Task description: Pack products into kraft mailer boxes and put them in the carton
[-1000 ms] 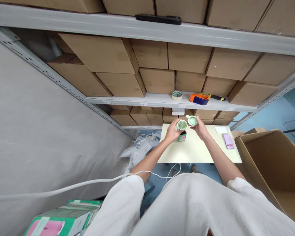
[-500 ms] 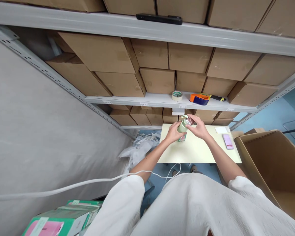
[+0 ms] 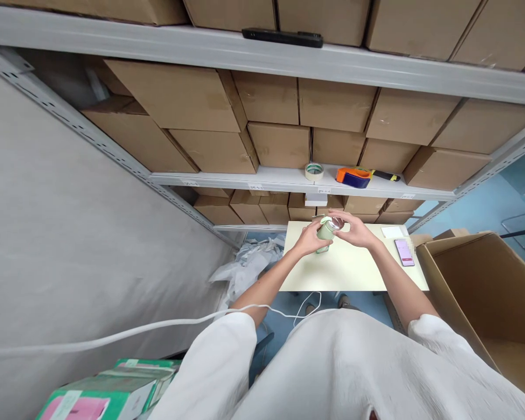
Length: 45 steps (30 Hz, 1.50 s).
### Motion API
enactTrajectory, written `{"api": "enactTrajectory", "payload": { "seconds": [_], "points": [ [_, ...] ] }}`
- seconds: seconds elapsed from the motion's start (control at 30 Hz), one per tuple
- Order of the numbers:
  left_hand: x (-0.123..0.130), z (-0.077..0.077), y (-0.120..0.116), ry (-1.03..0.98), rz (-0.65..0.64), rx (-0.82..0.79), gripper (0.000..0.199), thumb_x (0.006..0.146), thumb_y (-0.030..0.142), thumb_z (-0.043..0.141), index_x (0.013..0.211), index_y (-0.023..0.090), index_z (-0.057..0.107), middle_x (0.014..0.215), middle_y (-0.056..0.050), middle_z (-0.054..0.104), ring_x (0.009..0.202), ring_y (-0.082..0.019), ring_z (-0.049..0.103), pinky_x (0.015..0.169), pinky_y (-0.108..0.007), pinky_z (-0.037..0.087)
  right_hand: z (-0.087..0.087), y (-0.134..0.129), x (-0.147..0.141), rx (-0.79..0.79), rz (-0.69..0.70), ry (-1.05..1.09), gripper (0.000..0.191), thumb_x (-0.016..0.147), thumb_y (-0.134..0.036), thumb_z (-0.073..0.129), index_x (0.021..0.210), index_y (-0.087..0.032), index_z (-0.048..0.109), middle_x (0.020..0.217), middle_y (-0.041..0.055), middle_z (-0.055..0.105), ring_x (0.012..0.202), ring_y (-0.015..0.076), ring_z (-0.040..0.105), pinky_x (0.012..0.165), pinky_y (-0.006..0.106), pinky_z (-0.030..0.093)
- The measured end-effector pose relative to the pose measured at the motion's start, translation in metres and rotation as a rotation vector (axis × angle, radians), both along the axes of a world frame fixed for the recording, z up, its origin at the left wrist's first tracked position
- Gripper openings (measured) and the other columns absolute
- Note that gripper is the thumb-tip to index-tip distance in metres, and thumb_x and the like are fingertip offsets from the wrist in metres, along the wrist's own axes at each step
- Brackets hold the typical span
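Observation:
Above the pale tabletop (image 3: pixel 354 268), my left hand (image 3: pixel 308 238) is wrapped round the body of a light green bottle (image 3: pixel 325 231), which has a small strap loop at its top. The bottle leans, top toward the right. My right hand (image 3: pixel 355 231) pinches a shiny, pinkish metallic piece (image 3: pixel 337 222) at the bottle's upper end. It looks like a lid, but my fingers partly cover it, and I cannot tell whether it is joined to the bottle.
A phone (image 3: pixel 404 252) and a white card (image 3: pixel 392 232) lie on the table's right side. Beside it stands a large open carton (image 3: pixel 464 245). Shelves ahead hold cardboard boxes (image 3: pixel 277 144), a tape roll (image 3: pixel 314 171) and an orange-and-blue tape dispenser (image 3: pixel 353 177). A white cable (image 3: pixel 157 324) crosses at left.
The bottle has tipped and shifted slightly down between my hands. A small green-and-pink box seen beneath it earlier is now mostly hidden. Both hands keep their grip.

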<state>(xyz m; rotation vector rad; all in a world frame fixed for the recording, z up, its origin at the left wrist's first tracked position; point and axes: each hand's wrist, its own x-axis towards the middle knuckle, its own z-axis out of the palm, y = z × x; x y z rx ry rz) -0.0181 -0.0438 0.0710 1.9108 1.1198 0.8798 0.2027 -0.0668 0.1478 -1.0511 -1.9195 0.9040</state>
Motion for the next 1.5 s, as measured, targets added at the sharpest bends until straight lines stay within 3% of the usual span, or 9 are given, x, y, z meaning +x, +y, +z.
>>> {"api": "enactTrajectory", "payload": {
  "seconds": [0.23,0.37,0.53,0.63,0.87,0.97,1.1,1.37,1.5],
  "points": [
    [0.007,-0.001,-0.005,-0.003,0.011,-0.026,0.07,0.068,0.027,0.093,0.135,0.026,0.073,0.147,-0.009,0.07,0.139,-0.037,0.064,0.119,-0.052,0.05,-0.004,-0.001,-0.004,0.021,-0.143,-0.095,0.053,0.082,-0.044,0.086,0.131,-0.028,0.073,0.122,0.0094,0.075,0.104,0.0294,0.07,0.103,0.051,0.057],
    [0.011,-0.002,-0.006,-0.02,0.002,-0.026,0.07,0.07,0.028,0.091,0.138,0.028,0.072,0.142,-0.007,0.073,0.136,-0.035,0.065,0.118,-0.051,0.051,-0.011,-0.004,-0.009,0.019,-0.278,-0.148,0.067,0.079,-0.054,0.089,0.136,-0.027,0.068,0.127,0.0127,0.072,0.117,0.0345,0.068,0.109,0.055,0.054],
    [0.009,0.0,-0.001,-0.047,0.025,-0.009,0.075,0.071,0.03,0.092,0.142,0.026,0.069,0.146,-0.009,0.07,0.138,-0.034,0.064,0.119,-0.05,0.051,-0.012,-0.008,-0.007,0.109,-0.171,-0.111,0.062,0.098,-0.051,0.07,0.154,-0.03,0.056,0.158,0.0145,0.057,0.147,0.0343,0.054,0.125,0.057,0.043],
    [0.007,0.003,0.0,-0.05,0.039,-0.002,0.073,0.071,0.028,0.091,0.141,0.027,0.069,0.143,-0.008,0.071,0.135,-0.033,0.066,0.116,-0.048,0.052,-0.011,-0.011,-0.006,0.14,-0.157,-0.086,0.057,0.1,-0.051,0.066,0.153,-0.031,0.058,0.161,0.0142,0.054,0.152,0.034,0.049,0.121,0.057,0.048],
    [0.0,0.005,-0.004,-0.002,0.085,-0.011,0.067,0.072,0.029,0.089,0.137,0.026,0.071,0.133,-0.007,0.074,0.126,-0.033,0.069,0.111,-0.046,0.055,-0.005,-0.014,-0.006,0.08,-0.312,-0.037,0.05,0.102,-0.061,0.061,0.141,-0.029,0.067,0.131,0.0143,0.07,0.111,0.0322,0.07,0.109,0.057,0.057],
    [-0.001,0.004,-0.005,0.006,0.072,0.0,0.069,0.072,0.028,0.089,0.139,0.026,0.071,0.132,-0.008,0.074,0.127,-0.033,0.069,0.112,-0.047,0.054,-0.001,-0.007,-0.006,0.131,-0.358,-0.037,0.049,0.101,-0.063,0.062,0.135,-0.029,0.071,0.131,0.0139,0.071,0.125,0.0353,0.066,0.118,0.06,0.05],
    [0.001,0.005,-0.006,-0.008,0.069,-0.005,0.072,0.072,0.029,0.088,0.141,0.026,0.07,0.134,-0.008,0.074,0.128,-0.033,0.068,0.113,-0.047,0.053,0.001,-0.002,-0.008,0.115,-0.205,-0.064,0.053,0.103,-0.064,0.06,0.144,-0.032,0.068,0.155,0.0095,0.063,0.152,0.0333,0.05,0.13,0.058,0.038],
    [-0.003,0.004,-0.006,-0.004,0.085,0.003,0.066,0.072,0.029,0.089,0.136,0.029,0.072,0.134,-0.006,0.075,0.128,-0.033,0.069,0.112,-0.048,0.055,-0.004,0.0,-0.006,-0.022,-0.331,0.02,0.045,0.104,-0.057,0.055,0.132,-0.029,0.075,0.128,0.0109,0.076,0.101,0.0296,0.074,0.104,0.054,0.058],
    [-0.004,0.003,-0.005,0.005,0.091,-0.019,0.068,0.072,0.029,0.089,0.138,0.026,0.071,0.136,-0.008,0.074,0.127,-0.034,0.069,0.113,-0.049,0.054,-0.002,0.004,-0.001,0.05,-0.248,-0.029,0.041,0.097,-0.042,0.061,0.133,-0.029,0.075,0.141,0.0115,0.071,0.123,0.0336,0.07,0.115,0.058,0.052]
  ]
}}
